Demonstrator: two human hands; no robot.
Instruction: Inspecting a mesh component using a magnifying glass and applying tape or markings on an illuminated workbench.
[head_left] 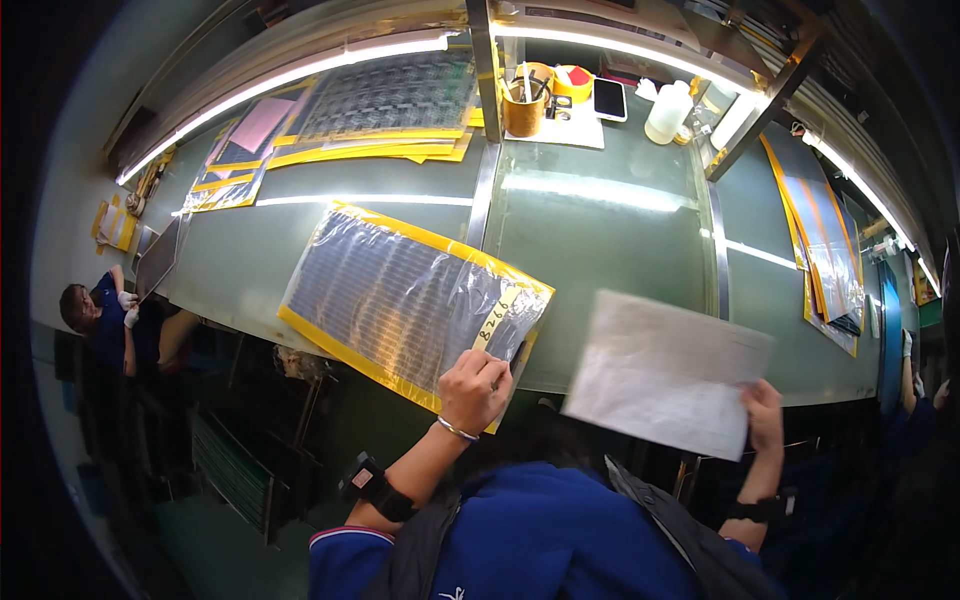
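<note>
My left hand [476, 391] is closed at the near right edge of a clear plastic sleeve [385, 295]. Inside the sleeve shows a dark, finely striped sheet with yellow borders. A pale handwritten label strip [495, 318] lies on it just beyond my fingers. The sleeve rests on the table at a slant, its near edge over the table's front. To the right, my right hand [763, 414] grips a white sheet of paper [665, 372] by its right edge. This paper is slightly blurred, held over the table's front edge, and bears faint print.
More yellow-edged sheets lie in a stack [385, 105] at the back left and another pile [820, 230] at the right. A pen cup [524, 110], tape rolls, a phone [609, 99] and a white bottle [668, 112] stand at the back. Metal posts [487, 190] cross the glass table. A co-worker [95, 315] is far left.
</note>
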